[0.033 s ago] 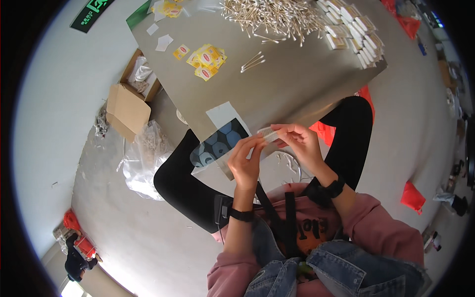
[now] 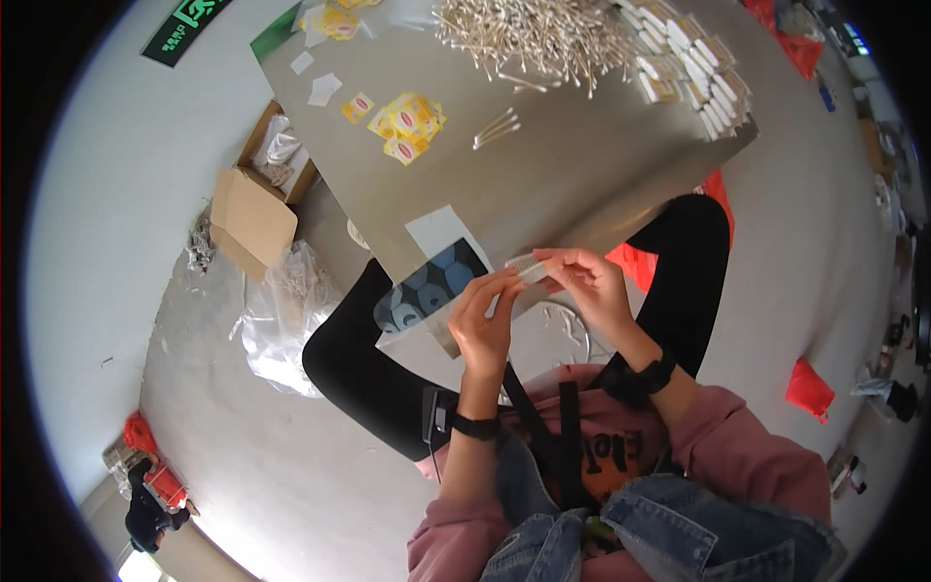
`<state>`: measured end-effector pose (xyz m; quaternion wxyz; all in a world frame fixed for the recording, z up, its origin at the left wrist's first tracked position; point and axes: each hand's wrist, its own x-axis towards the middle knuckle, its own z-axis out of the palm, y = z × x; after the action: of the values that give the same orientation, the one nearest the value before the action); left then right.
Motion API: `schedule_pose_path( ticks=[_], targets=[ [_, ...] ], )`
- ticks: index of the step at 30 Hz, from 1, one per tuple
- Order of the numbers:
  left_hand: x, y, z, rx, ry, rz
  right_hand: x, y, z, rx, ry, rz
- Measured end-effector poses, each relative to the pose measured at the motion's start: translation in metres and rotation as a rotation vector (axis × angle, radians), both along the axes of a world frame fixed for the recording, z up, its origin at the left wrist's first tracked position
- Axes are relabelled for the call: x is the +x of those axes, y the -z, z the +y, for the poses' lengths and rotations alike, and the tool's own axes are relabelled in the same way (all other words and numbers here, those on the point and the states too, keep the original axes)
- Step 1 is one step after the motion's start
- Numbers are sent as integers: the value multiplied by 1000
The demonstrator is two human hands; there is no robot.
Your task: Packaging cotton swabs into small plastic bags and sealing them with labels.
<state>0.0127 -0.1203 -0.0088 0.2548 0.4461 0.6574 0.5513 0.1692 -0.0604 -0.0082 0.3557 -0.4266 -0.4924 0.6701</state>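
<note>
Yellow cards (image 2: 411,118) sit in a small heap on the left part of the tabletop (image 2: 601,145), well apart from both hands, so they are not in the way. Next comes the left grip (image 2: 482,320), with its thumb and fingers pinching one end of a small white pack (image 2: 527,266). It looks like a row of cotton sticks, but the hands hide some of it. The pack is up by the near edge of the tabletop, between the two hands. A soft pinch seems best, because a hard squeeze could bend thin sticks. Past it, the right grip (image 2: 588,283) is also pinching, with its fingertips on the other end. Both ends should be at the same height, with the thumbs being gentle, so the row lies flat and nothing slides out. Farther over the tabletop is a big pile of loose cotton sticks (image 2: 533,37), and at the far right stand stacked white packs (image 2: 696,70). Slow, small finger moves would suit such a little thing.
</note>
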Motion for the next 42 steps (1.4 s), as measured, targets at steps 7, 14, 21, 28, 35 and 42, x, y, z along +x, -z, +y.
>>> schedule_pose_path(
  ticks=[7, 14, 21, 28, 35, 42],
  targets=[
    [-22, -36, 11, -187, 217, -251, 3, -49, 2, -35, -28, -161],
    [-54, -46, -6, -508, 468, -939, -7, -83, -1, -305, -243, -112],
    [-51, -15, -43, -594, 436, -1306, -11, -63, -21, -714, -222, 59],
    [-42, -8, -52, -562, 349, -1342, -8, -59, -28, -748, -216, 66],
    [-40, -9, -49, -574, 359, -1331, -6, -58, -27, -756, -193, 80],
    [-32, -43, -36, -341, 267, -617, 1, -71, -12, -368, -215, -103]
  ],
)
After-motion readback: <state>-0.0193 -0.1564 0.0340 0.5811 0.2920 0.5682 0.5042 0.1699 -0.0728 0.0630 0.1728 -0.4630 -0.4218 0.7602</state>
